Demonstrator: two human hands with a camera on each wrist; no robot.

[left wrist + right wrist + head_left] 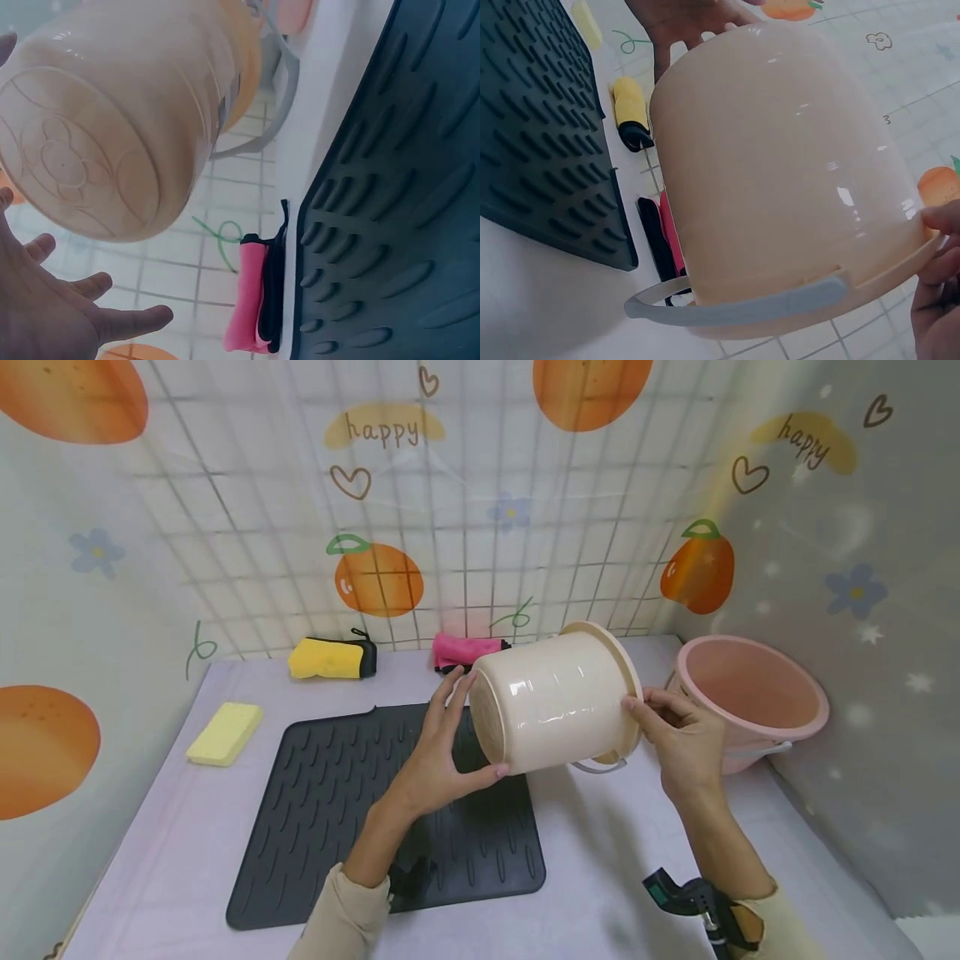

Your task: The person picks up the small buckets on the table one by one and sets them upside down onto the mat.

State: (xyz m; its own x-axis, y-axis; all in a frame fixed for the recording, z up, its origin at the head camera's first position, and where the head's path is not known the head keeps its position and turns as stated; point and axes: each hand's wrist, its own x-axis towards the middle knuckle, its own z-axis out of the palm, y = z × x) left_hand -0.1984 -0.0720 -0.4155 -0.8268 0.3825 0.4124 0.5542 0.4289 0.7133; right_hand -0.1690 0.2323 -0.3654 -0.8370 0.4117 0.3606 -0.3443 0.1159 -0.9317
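A cream plastic bucket (558, 702) is held tipped on its side above the table, its base towards the left and its mouth towards the right. My right hand (686, 739) pinches the rim between thumb and fingers. Beside the base, my left hand (431, 764) has its fingers spread and its thumb at the lower edge; whether it bears any weight I cannot tell. The left wrist view shows a moulded flower pattern on the bucket's base (75, 154). A grey handle (735, 309) hangs from the rim in the right wrist view.
Beneath the left hand lies a dark ridged mat (322, 810). A pink bucket (750, 693) stands at the right. Along the back are a yellow rolled cloth (326, 658) and a pink one (467, 651), with a yellow sponge (225, 733) at the left.
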